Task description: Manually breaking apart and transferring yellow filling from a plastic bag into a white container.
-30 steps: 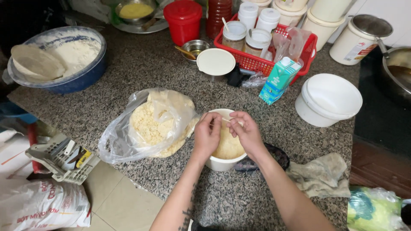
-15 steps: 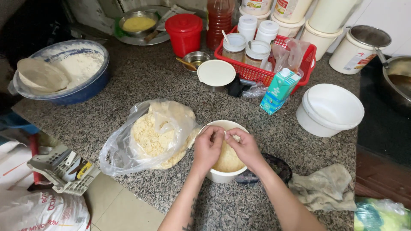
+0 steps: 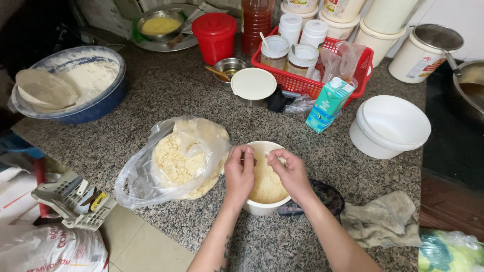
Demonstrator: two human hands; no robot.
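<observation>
Left hand (image 3: 239,174): curled over the near-left rim of the small white round bowl (image 3: 262,205), fingertips pinched together on pale crumbs.
Right hand (image 3: 289,173): over the same bowl, fingers bent, pinching a small pale bit.
Bowl: on the speckled granite worktop (image 3: 151,106), filled with yellowish crumbly dough.
Just left: clear plastic bag (image 3: 171,161) of the same crumbs, touching the bowl.
Right of the bowl: crumpled grey cloth (image 3: 383,219).

Speckled granite counter (image 3: 166,100), seen from above. Resting on it: blue flour basin (image 3: 96,108); clear plastic bag of pale crumbs (image 3: 174,161); small white bowl (image 3: 264,204); red basket of jars (image 3: 360,70); teal carton (image 3: 330,103); large white bowl (image 3: 388,126); crumpled cloth (image 3: 383,219); dark object, possibly a lid (image 3: 327,194).
</observation>
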